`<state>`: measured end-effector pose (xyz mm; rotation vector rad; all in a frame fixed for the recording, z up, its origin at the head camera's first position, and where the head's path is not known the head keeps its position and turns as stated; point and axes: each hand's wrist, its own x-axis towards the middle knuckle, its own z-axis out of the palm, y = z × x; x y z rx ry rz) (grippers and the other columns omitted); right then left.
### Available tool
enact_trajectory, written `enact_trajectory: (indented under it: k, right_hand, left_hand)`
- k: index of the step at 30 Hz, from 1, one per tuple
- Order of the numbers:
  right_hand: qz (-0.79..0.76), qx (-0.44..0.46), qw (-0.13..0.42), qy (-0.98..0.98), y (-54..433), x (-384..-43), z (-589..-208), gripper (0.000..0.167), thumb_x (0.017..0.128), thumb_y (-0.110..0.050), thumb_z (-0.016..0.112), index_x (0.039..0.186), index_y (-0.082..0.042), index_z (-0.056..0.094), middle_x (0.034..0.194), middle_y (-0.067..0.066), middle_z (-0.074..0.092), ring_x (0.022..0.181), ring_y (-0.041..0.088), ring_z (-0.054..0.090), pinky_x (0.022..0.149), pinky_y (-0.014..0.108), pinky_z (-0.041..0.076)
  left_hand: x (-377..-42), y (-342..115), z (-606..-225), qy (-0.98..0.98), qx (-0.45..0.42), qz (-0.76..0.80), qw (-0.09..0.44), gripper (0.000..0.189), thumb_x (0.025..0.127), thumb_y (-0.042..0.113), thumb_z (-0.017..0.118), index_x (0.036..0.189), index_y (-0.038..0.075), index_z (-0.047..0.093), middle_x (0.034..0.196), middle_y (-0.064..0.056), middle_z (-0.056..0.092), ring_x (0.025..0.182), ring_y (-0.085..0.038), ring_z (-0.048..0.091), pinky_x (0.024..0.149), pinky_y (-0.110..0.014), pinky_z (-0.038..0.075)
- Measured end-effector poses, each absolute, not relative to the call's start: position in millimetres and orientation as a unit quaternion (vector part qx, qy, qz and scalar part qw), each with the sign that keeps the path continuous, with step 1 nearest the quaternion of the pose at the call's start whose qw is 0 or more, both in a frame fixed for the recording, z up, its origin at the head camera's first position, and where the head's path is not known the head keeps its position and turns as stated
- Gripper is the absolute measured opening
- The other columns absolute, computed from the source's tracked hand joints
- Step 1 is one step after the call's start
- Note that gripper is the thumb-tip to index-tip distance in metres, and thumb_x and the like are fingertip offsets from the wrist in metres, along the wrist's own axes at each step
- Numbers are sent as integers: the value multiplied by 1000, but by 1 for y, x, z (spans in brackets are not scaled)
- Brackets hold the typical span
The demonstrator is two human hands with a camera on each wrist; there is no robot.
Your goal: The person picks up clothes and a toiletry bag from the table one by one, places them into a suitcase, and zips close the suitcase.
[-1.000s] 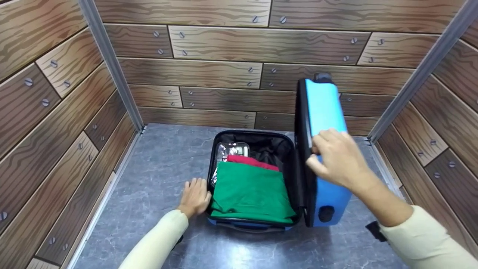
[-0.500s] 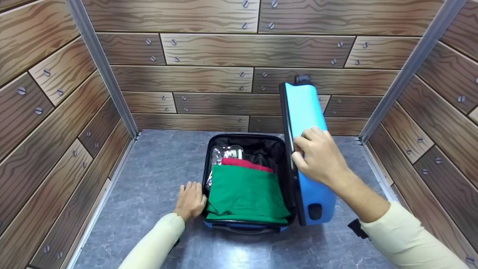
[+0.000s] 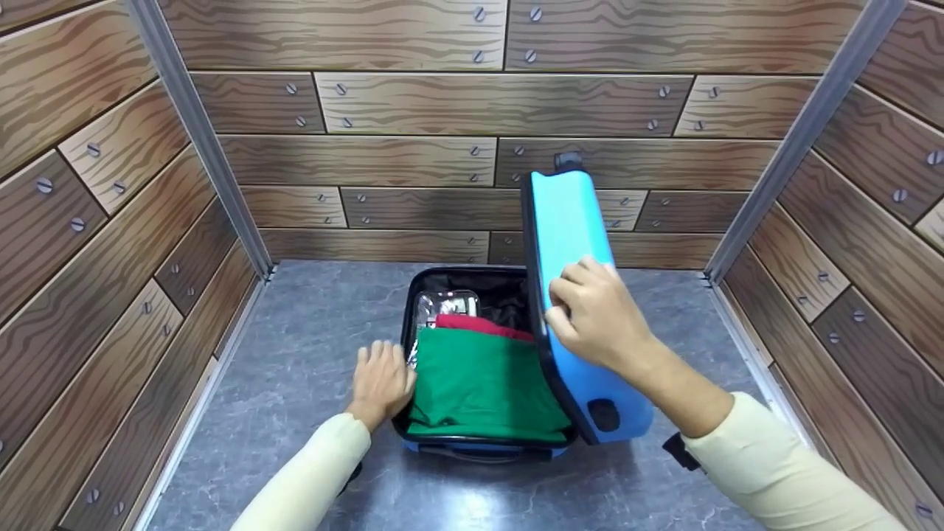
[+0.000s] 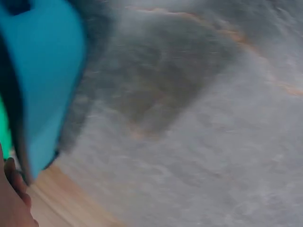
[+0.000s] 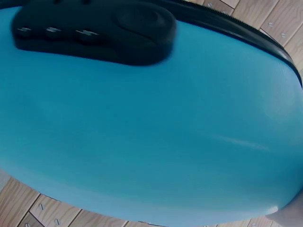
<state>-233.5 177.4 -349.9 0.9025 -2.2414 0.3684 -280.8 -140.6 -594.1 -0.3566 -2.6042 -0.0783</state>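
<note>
A small blue hard-shell suitcase [image 3: 404, 346] lies open on the grey floor. Folded green cloth [image 3: 479, 387] fills most of its base, partly covering red cloth [image 3: 472, 323] and a clear plastic package [image 3: 448, 301] at the far left. The lid [image 3: 566, 221] stands upright on the right, tipping over the base. My right hand [image 3: 597, 313] grips the lid's edge with curled fingers. In the right wrist view, a black combination lock [image 5: 94, 30] sits on the blue shell. My left hand [image 3: 380, 380] rests against the base's left rim, fingers extended forward.
Wood-print panels [image 3: 413, 103] with grey metal corner posts [image 3: 206, 140] enclose the floor [image 3: 317, 310] at the back and both sides. A black handle [image 3: 487, 453] is on the suitcase's near side. A wheel [image 3: 569, 161] projects from the lid's far end.
My right hand has swung the lid leftward, and it now overlaps the right side of the base. The left hand stays at the left rim, its thumb further over it.
</note>
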Motion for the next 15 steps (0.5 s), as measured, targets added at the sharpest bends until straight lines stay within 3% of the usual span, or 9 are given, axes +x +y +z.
enact_trajectory:
  k: [4,9,15]
  right_hand:
    - [134,357,364,-850,174,-231,-356,20,81,-7,50,62,-15,49,66,-1,43,66,19,33,64,31,26]
    - [132,372,374,-839,170,-230,-359,20,81,-7,51,63,-15,48,67,0,43,66,19,32,63,31,26]
    - [168,413,382,-809,167,-229,-364,14,77,-6,48,65,-14,47,69,1,43,68,19,34,65,32,25]
  left_hand:
    - [-282,-103,-561,-954,-156,-50,252,25,93,33,54,88,8,54,88,-11,55,88,-30,49,81,-44,35]
    - [-276,-57,-521,-950,-192,-39,242,34,99,40,39,95,9,54,95,-8,55,95,-27,49,86,-43,35]
    - [-278,-33,-489,-929,-202,-66,304,31,99,40,40,96,12,54,95,-7,54,94,-28,49,87,-43,33]
